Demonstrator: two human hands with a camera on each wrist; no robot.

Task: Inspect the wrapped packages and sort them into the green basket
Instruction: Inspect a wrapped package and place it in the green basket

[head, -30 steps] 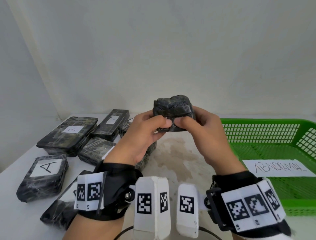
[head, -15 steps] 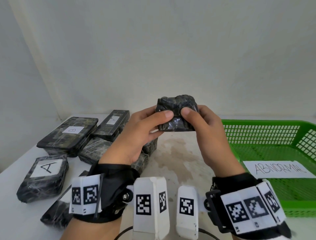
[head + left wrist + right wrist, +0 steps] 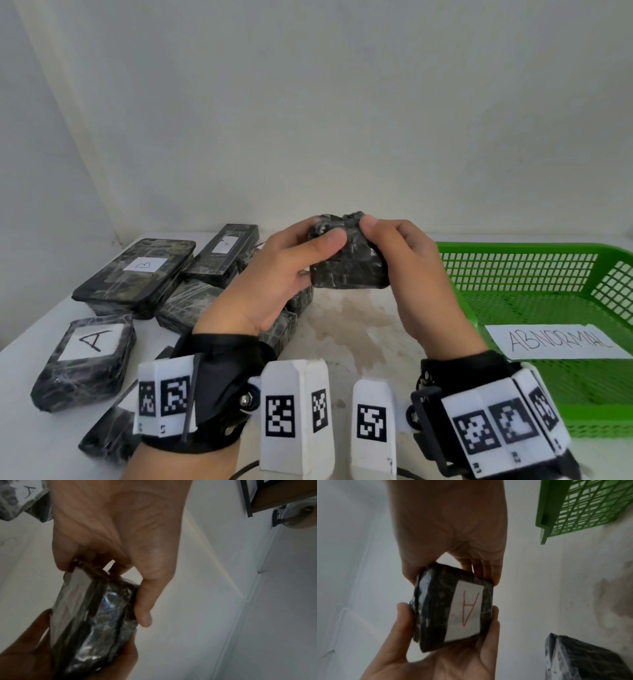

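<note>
Leftmost, wrapped black packages [image 3: 137, 274] lie clustered on the white table [image 3: 359, 335]. Centrally, left hand [image 3: 270, 284] and right hand [image 3: 411, 270] both grip one small package [image 3: 349, 263] above the table (its far-side label reads A). Right of them sits the green basket [image 3: 548, 274], holding an ABNORMAL label [image 3: 558, 341].

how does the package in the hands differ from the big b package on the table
The held package is small and blocky, up in the air between the left hand and right hand; the B package is wide, flat and lies on the table. The held one's label, seen from the right wrist, reads A in red; the other reads B. Both are in dark shiny wrap.
</note>
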